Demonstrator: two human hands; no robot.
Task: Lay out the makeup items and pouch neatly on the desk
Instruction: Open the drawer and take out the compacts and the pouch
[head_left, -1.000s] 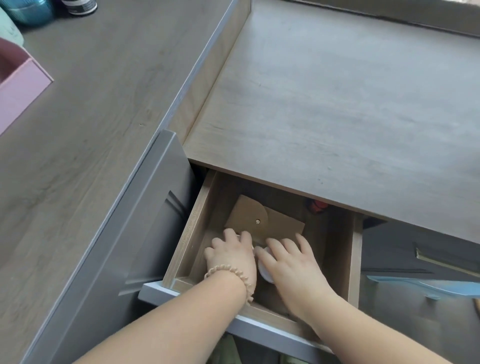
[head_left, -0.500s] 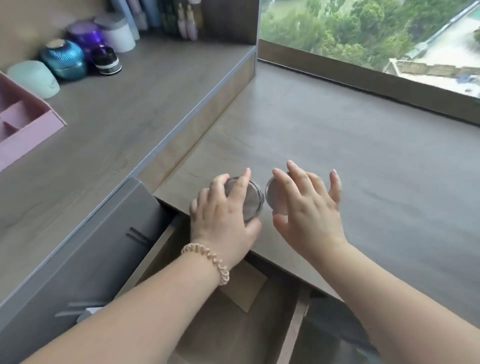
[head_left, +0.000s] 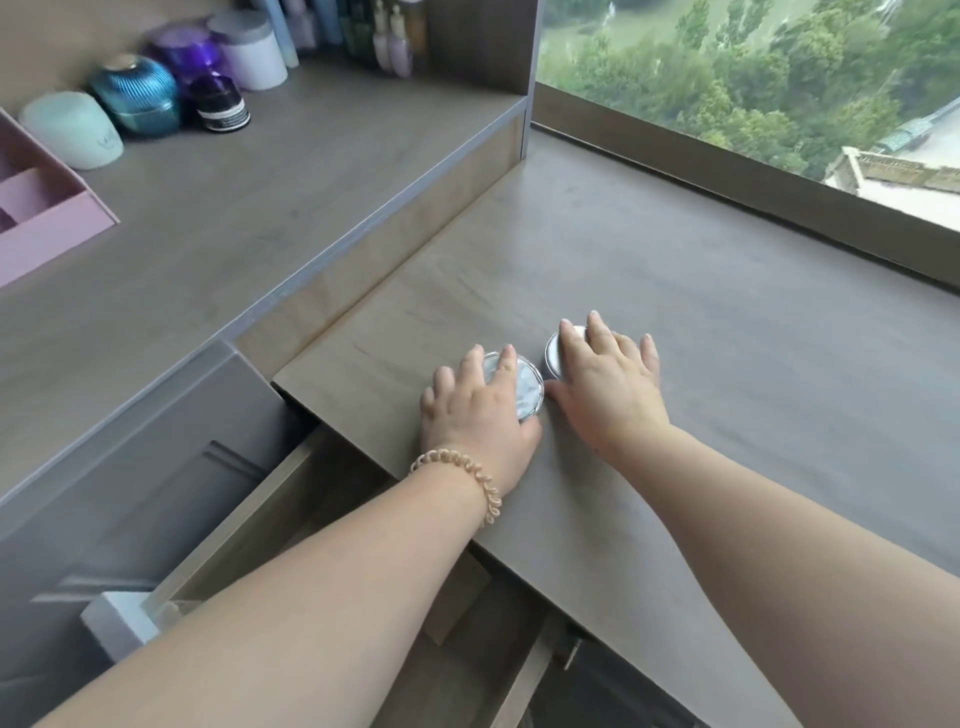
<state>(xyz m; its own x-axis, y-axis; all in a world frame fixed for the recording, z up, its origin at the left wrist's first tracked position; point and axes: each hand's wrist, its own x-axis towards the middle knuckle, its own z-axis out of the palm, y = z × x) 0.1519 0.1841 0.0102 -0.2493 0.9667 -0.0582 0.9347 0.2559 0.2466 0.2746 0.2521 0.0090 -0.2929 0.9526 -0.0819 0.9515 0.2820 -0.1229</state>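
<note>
Two round silver compacts rest side by side on the grey wooden desk (head_left: 727, 322). My left hand (head_left: 478, 421), with a coiled band at the wrist, lies over the left compact (head_left: 524, 389), whose shiny lid shows between the fingers. My right hand (head_left: 613, 384) covers the right compact (head_left: 558, 353); only its left rim shows. Both hands grip their compacts from above. The pouch cannot be made out; a tan flat item in the drawer is mostly hidden by my arms.
An open drawer (head_left: 291, 519) juts out below the desk's front edge, under my arms. To the left is a higher shelf (head_left: 260, 197) with jars, bottles and a pink organiser (head_left: 47, 218). A window ledge (head_left: 753, 171) bounds the desk at the back.
Both hands came up out of the drawer with the compacts and carried them further onto the desk, setting them down on its surface.
</note>
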